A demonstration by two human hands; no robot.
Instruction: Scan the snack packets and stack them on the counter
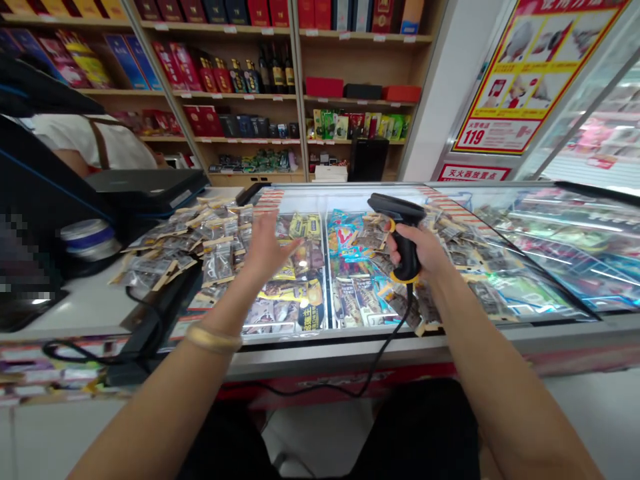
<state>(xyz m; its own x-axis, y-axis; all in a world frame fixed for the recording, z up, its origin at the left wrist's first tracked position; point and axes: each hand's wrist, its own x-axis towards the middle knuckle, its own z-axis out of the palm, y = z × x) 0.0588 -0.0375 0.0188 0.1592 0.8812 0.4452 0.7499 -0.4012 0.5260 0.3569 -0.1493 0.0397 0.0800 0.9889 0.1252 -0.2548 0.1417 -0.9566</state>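
Gripping the black handle of a barcode scanner (400,230), the right hand (427,257) has its fingers clamped around it. The scanner stands upright above the glass, its head turned to the left and yellow trim showing at the trigger and at the foot of the handle. A black cable (385,360) drops from the handle's foot over the front edge of the chest freezer (380,347) and curves away to the left below it.

A heap of small clear packets (453,233) lies on the glass just beside and beneath that hand. The left hand (267,250) is open, fingers spread and palm down, holding nothing. It sits over the glass at the right edge of a second heap of packets (200,233); whether the fingertips touch any of them cannot be told. A gold bracelet (214,339) circles that wrist.

Under the glass between the two hands lie bright wrapped frozen goods (350,240). At the far left a dark screen (30,200) stands on the counter, with another person's white sleeve (95,143) behind it. Wooden shelves (280,100) of boxes and bottles fill the back wall, and a red and yellow poster (530,67) hangs to the right.
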